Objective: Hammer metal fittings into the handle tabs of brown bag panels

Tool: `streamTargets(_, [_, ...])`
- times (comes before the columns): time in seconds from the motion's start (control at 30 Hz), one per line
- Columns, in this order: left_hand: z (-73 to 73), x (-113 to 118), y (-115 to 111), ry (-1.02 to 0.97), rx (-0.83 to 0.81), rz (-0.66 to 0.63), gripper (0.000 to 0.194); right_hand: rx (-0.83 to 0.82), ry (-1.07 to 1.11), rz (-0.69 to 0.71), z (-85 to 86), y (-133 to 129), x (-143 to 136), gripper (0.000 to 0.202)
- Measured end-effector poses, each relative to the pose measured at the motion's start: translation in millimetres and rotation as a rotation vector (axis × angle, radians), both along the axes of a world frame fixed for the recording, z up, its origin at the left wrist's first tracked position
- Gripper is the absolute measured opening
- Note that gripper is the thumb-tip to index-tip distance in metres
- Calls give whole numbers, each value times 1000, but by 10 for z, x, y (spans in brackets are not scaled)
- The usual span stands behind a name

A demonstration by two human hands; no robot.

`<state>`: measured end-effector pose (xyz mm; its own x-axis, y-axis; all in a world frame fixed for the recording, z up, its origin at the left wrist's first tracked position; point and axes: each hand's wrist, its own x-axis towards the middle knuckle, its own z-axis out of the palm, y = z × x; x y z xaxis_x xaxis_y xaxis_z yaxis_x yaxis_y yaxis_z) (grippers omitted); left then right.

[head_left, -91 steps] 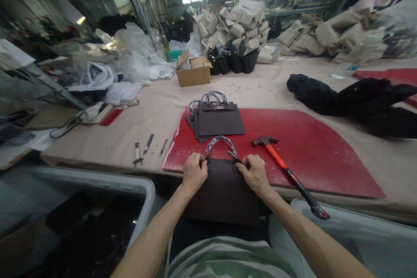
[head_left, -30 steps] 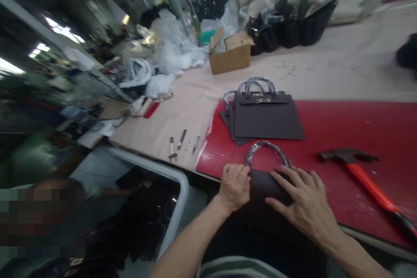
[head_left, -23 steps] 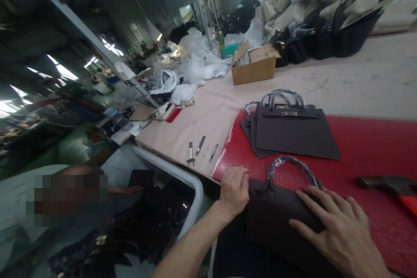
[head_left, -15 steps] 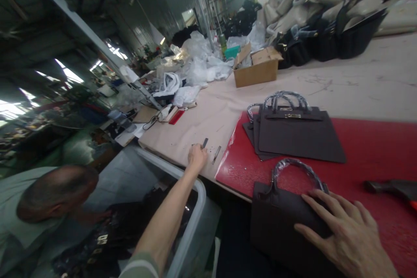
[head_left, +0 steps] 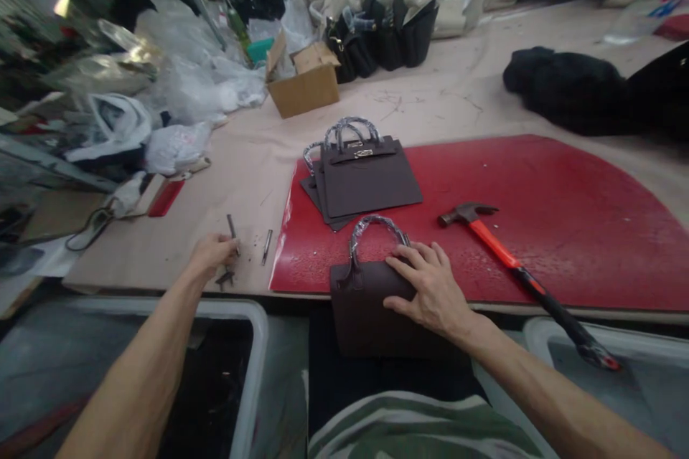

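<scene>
At the table's near edge, my left hand [head_left: 214, 252] is closed in a pinch on a thin dark metal rod [head_left: 231, 224], which points away from me. A small dark piece [head_left: 225, 278] lies just below these fingers, and a silver metal rod [head_left: 267, 247] lies to their right. My right hand [head_left: 430, 288] rests with spread fingers on a dark brown handbag [head_left: 359, 301], over its upper right part. The bag's handle [head_left: 371, 224] is wrapped in clear plastic. Behind it lie several flat dark bag panels [head_left: 374, 183] with wrapped handles and a metal clasp.
A claw hammer [head_left: 498, 244] with an orange and black handle lies across the red board [head_left: 570, 193], its grip overhanging the edge. Farther back are a cardboard box [head_left: 306, 91], black bags [head_left: 385, 36] and black cloth [head_left: 565, 86]. Plastic bins [head_left: 258, 344] stand below the edge.
The view has swung right, bringing the whole hammer and the black cloth into sight. The person seen at lower left is out of view. My right hand stays on the handbag.
</scene>
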<state>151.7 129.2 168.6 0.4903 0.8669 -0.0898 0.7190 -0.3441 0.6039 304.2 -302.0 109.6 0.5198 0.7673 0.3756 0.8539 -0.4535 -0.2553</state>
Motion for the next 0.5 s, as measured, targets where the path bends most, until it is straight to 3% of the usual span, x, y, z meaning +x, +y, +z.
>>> streamTargets(0.1, [34, -89, -270, -403, -190, -33, 25, 8, 16, 2, 17, -6, -14, 69])
streamTargets(0.17, [40, -68, -608, -743, -354, -84, 37, 10, 18, 3, 18, -9, -16, 69])
streamTargets(0.23, [16, 15, -1059, -956, -477, -183, 47, 6, 21, 4, 15, -12, -16, 69])
streamTargets(0.4, [-243, 291, -2207, -1092, -675, -422, 44, 3, 12, 3, 7, -15, -16, 69])
streamTargets(0.5, [-453, 368, -2555, -1034, -548, -526, 31, 2, 11, 6, 12, -14, -18, 70])
